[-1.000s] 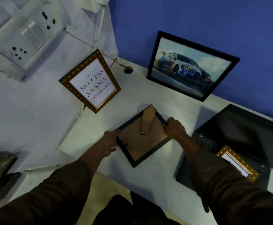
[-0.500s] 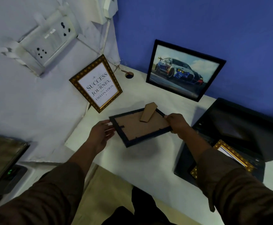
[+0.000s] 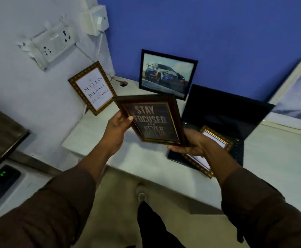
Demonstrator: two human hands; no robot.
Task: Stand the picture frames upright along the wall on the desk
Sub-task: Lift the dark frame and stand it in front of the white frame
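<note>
1 head-worn wide-angle view looks steeply down and forward, close over the desk [image 3: 146, 163] corner.

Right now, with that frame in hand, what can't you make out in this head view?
- Dark frame: bottom text line blurred; back stand hidden behind it.
- Gold frame on the laptop: print covered by the right hand.
- White frame: cut by the right edge, blurred.
- Left hand: fingers hidden behind the dark frame.

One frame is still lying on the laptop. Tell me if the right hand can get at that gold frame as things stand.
Probably not yet. The right hand is busy gripping the dark frame, shared with the left hand. The gold frame lies just beneath it on the laptop, otherwise unblocked.
</note>
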